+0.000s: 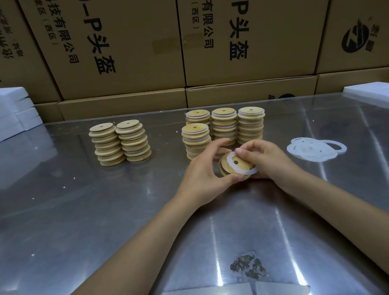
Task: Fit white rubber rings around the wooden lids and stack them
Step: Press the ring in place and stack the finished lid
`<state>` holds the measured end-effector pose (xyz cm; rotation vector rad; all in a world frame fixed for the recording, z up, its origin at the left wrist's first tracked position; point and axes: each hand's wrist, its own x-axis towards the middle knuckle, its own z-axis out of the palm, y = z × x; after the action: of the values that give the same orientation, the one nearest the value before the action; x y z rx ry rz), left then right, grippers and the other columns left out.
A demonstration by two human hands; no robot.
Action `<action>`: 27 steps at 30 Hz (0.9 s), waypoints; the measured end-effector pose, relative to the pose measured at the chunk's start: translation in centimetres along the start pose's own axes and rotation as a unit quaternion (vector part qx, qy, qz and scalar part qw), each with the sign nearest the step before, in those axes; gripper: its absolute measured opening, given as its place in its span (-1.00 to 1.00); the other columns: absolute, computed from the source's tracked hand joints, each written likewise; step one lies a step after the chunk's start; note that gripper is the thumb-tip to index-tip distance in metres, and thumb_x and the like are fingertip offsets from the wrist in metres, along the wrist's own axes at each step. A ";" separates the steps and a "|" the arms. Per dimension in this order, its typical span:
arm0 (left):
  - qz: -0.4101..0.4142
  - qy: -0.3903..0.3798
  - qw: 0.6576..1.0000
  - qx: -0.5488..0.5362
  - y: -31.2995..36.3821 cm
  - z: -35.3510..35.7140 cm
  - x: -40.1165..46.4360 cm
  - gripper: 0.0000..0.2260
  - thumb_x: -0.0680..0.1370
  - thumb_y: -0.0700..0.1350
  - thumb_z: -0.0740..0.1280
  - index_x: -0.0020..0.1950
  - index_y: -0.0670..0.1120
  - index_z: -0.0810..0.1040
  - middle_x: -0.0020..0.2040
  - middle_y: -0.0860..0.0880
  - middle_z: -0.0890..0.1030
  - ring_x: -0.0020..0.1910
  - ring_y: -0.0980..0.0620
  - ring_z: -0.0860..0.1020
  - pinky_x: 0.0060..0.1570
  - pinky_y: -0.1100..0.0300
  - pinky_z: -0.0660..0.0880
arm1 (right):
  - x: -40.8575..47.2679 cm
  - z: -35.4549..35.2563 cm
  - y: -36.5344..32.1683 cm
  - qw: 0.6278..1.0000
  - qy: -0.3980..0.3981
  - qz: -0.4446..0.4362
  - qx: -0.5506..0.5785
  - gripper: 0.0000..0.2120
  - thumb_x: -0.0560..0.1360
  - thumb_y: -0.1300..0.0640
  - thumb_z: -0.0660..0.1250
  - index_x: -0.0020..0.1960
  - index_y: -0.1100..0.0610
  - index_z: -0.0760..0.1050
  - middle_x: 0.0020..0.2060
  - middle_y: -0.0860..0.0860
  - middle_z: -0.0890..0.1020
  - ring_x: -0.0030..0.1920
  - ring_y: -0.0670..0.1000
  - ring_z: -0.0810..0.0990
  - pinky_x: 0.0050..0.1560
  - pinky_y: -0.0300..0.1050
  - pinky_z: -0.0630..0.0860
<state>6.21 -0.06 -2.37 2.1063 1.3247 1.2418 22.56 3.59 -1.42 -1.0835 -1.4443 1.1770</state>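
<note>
Forearms reach up from bottom edge over glossy metal table [100,214] | left hand [205,177] grips wooden lid [231,167], steadying it | right hand [265,160] pinches white rubber ring [249,171], half seated on the disc, mid-frame | ringed stacks [224,126] just behind | bare stacks [120,142] centre-left | loose floppy rings [316,148] right, within reach.

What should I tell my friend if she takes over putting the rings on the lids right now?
Left hand grips the wooden lid by its edge. Right hand pinches a white ring lying partly on that lid, not yet seated all round.
Done: four stacks of ringed lids behind the hands.
Left: two stacks of bare lids farther left still need rings. Loose rings lie to the right on the metal table.
Next, probably: finish seating this ring, then stack the lid with the ringed ones.
</note>
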 end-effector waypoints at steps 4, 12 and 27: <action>-0.035 -0.034 0.997 -0.053 0.3 -0.1 0.1 -0.31 0.36 -0.05 0.54 0.41 0.02 0.31 0.26 0.11 0.46 0.21 0.23 0.45 0.12 0.46 0.36 | 0.1 0.2 0.2 0.999 0.046 -0.029 -0.004 -0.91 0.48 0.12 0.41 -0.17 0.09 0.53 -0.28 0.00 0.63 -0.28 -0.08 0.59 -0.35 -0.19 0.54; -0.123 0.050 0.984 -0.114 0.3 -0.2 0.4 -0.61 0.37 -0.11 0.54 0.08 -0.10 0.44 0.04 -0.04 0.60 -0.14 -0.02 0.59 -0.02 0.01 0.55 | 0.0 0.4 0.2 0.997 0.054 -0.055 0.029 -0.86 0.46 0.07 0.42 -0.21 0.08 0.50 -0.34 -0.01 0.65 -0.27 -0.06 0.61 -0.29 -0.12 0.57; -0.054 0.149 0.978 -0.134 -0.2 -0.5 0.5 -0.84 0.46 -0.22 0.45 0.02 -0.09 0.67 -0.13 0.04 0.68 -0.12 0.27 0.62 -0.09 0.35 0.53 | -0.2 0.7 0.5 0.992 0.034 -0.115 -0.040 -0.87 0.48 0.06 0.40 -0.14 -0.03 0.44 -0.25 -0.10 0.70 -0.24 -0.17 0.65 -0.46 -0.20 0.53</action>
<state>5.78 0.33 -1.97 1.6915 1.2837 1.6337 21.91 3.33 -2.02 -0.9713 -1.5283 0.9189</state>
